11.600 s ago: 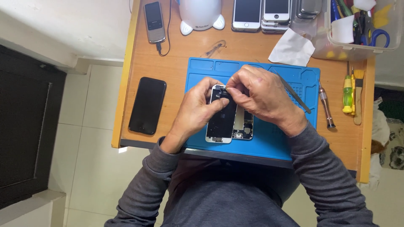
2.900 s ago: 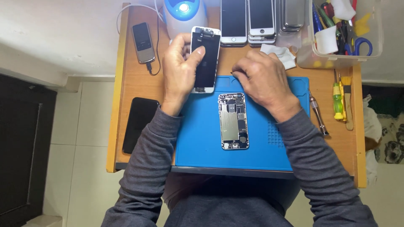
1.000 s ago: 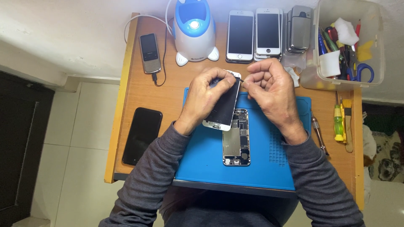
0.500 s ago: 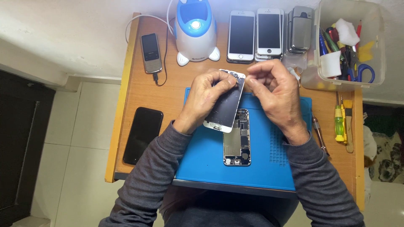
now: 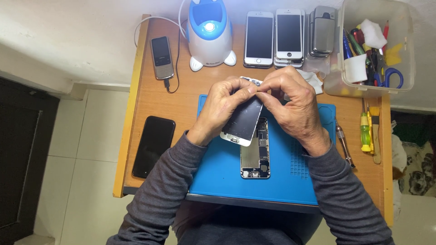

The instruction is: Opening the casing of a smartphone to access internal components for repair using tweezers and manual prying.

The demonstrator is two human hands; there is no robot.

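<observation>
Above the opened phone (image 5: 255, 154), both hands grip a screen panel (image 5: 243, 121).

The far end of the screen panel (image 5: 244, 121) was hidden by the left hand (image 5: 221, 109) and right hand (image 5: 292, 106). The opened phone body (image 5: 255, 156) was partly covered by the panel. The sleeves were cut off at the near edge.

Glossy glass screen (image 5: 244, 121), seemingly scuffed.

Both hands, left hand (image 5: 222, 106) and right hand (image 5: 290, 104), grip a screen panel (image 5: 243, 122) above an opened phone (image 5: 255, 154).
</observation>
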